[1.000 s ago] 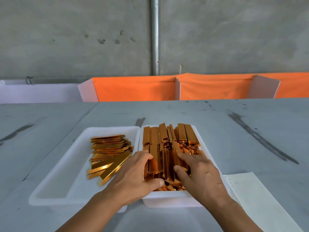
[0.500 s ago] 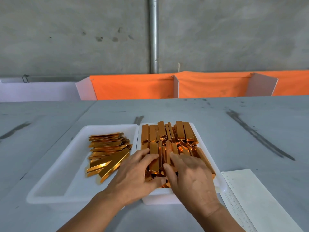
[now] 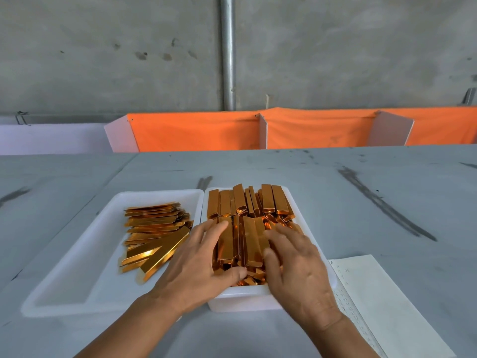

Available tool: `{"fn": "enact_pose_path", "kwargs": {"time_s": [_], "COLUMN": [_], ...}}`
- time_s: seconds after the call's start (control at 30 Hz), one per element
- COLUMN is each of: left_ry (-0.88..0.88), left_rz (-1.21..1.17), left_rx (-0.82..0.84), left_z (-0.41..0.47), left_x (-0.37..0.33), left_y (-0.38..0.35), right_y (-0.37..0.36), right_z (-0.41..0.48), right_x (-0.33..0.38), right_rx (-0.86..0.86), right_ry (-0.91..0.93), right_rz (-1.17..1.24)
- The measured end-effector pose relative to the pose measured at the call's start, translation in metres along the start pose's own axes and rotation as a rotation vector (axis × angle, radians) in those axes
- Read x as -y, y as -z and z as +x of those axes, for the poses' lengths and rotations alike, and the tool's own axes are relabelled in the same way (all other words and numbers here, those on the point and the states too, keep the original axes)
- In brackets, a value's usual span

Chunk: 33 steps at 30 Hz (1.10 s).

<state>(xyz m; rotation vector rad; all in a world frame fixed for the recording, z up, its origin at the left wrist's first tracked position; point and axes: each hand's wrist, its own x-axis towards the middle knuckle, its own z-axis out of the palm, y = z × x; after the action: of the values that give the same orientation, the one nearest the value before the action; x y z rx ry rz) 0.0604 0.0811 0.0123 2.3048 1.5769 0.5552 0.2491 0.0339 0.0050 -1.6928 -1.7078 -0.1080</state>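
Two white trays stand side by side on a grey table. The left tray (image 3: pixel 77 254) holds a fanned pile of flat gold card strips (image 3: pixel 154 233). The right tray (image 3: pixel 247 298) is packed with folded gold boxes (image 3: pixel 247 210). My left hand (image 3: pixel 196 264) lies over the near left part of the folded boxes, fingers spread and nearly straight, thumb against their near ends. My right hand (image 3: pixel 296 264) rests on the near right part of the same boxes with straight fingers. Between the hands a few boxes (image 3: pixel 242 244) show.
A white sheet of paper (image 3: pixel 382 301) with faint writing lies to the right of the trays. Orange cloth panels (image 3: pixel 196 130) with white dividers line the far table edge below a concrete wall and a metal pipe (image 3: pixel 228 52). Dark streaks mark the tabletop (image 3: pixel 387 208).
Both hands have flattened and spread apart over the folded boxes; the right hand slid right, uncovering a few boxes between the hands. The view shifted slightly.
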Motion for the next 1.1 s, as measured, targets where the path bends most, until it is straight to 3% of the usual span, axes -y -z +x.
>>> {"fn": "enact_pose_path", "kwargs": {"time_s": [0.13, 0.27, 0.6, 0.77, 1.0, 1.1], "left_ry": [-0.008, -0.057, -0.02, -0.003, 0.077, 0.114], "left_rz": [0.097, 0.184, 0.198, 0.262, -0.099, -0.139], "left_rx": [0.076, 0.129, 0.16, 0.209, 0.061, -0.028], "left_z": [-0.001, -0.001, -0.003, -0.002, -0.001, -0.001], "left_x": [-0.004, -0.005, -0.008, -0.009, -0.006, -0.005], "left_y": [0.0, 0.001, 0.003, 0.001, 0.005, 0.008], "right_y": [0.013, 0.016, 0.012, 0.012, 0.015, 0.016], "right_z": [0.016, 0.021, 0.02, 0.02, 0.027, 0.031], "right_x": [-0.026, -0.034, -0.032, -0.031, -0.034, -0.032], "right_rx": [0.135, 0.264, 0.167, 0.222, 0.204, 0.222], "right_ry": [-0.116, -0.088, -0.144, -0.114, -0.173, -0.187], "right_rz": [-0.16, -0.237, -0.065, -0.119, -0.056, -0.113]}}
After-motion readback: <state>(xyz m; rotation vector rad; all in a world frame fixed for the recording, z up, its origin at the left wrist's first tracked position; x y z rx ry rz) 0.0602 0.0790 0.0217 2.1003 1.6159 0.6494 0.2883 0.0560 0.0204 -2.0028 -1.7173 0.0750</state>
